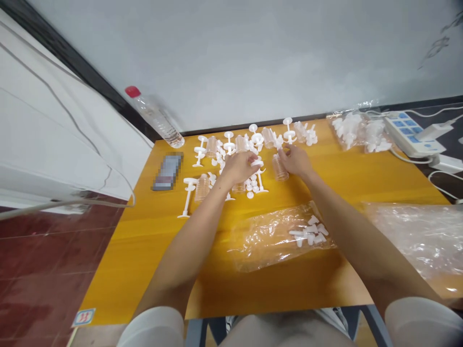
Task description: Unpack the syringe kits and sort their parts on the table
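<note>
My left hand [239, 167] is over the middle of the parts, thumb and fingertips apart, close to a white plunger [259, 180] with a round disc. No object shows in its grasp. My right hand [297, 161] has its fingers curled at the upper side of a clear ribbed plastic cylinder [279, 168], which leans slightly. Small white caps [250, 188] lie beneath my left hand, which partly hides another clear cylinder [238, 187]. Left of that hand are a longer white plunger [188, 197] and a clear cylinder [202, 187].
A back row holds white plungers [228, 142], clear cylinders [268, 138] and branched white pieces [311, 135]. Around them are a red-capped bottle [155, 118], a phone [167, 171], a plastic bag [267, 236] with white pieces, another filled bag [349, 130] and a power strip [407, 132].
</note>
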### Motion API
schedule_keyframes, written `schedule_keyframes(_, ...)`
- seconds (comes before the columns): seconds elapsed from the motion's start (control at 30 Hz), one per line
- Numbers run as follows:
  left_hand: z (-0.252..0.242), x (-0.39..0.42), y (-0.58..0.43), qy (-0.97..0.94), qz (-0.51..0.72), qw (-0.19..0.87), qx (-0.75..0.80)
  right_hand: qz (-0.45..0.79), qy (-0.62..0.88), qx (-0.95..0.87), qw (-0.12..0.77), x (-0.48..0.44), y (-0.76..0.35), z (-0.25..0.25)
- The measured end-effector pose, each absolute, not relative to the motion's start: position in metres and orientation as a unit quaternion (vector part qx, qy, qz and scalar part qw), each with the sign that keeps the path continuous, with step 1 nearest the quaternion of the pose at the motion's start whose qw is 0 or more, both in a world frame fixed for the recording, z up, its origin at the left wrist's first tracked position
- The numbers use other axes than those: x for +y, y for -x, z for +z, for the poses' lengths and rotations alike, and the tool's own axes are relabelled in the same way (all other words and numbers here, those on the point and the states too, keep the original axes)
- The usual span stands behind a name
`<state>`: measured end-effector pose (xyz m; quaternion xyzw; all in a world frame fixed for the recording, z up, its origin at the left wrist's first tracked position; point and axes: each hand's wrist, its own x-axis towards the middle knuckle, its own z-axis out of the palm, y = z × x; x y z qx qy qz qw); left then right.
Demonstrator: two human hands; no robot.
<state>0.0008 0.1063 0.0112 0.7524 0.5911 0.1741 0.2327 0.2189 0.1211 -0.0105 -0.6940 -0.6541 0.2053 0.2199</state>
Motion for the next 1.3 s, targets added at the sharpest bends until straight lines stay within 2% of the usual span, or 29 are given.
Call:
schedule_keyframes(0.2,0.006,0.086,-0.009,-0.792,0.203,0.171,0.55,0.206,0.682,-0.661,0.237,0.121,-0.205,-0.023)
schedule_keyframes(0.47,0.003,0.072,-0.024,-0.847,0.109,0.152,0.498,0.221,0.687,-0.654,0.229,0.119,-0.204,-0.022)
schedule_keyframes(0.73,0.008,0.065,-0.018,-0.841,0.117,0.142,0.508,0.249,0.669,-0.66,0.236,0.121,-0.209,-0.024)
schedule_keyframes(1.03,0.021,0.042,-0.01,-0.833,0.18,0.142,0.504,0.249,0.669,-0.668,0.209,0.115,-0.21,-0.01)
schedule_keyframes(1.13,0.032,0.013,0.007,-0.813,0.272,0.17,0.487,0.248,0.667,-0.674,0.198,0.094,-0.218,0.007)
schedule_keyframes(1.23,0.041,-0.038,0.036,-0.732,0.371,0.261,0.509,0.213,0.661,-0.686,0.217,0.044,-0.24,0.021)
schedule_keyframes(1.3,0.039,-0.076,0.056,-0.648,0.392,0.332,0.563,0.143,0.666,-0.687,0.252,-0.002,-0.258,0.021)
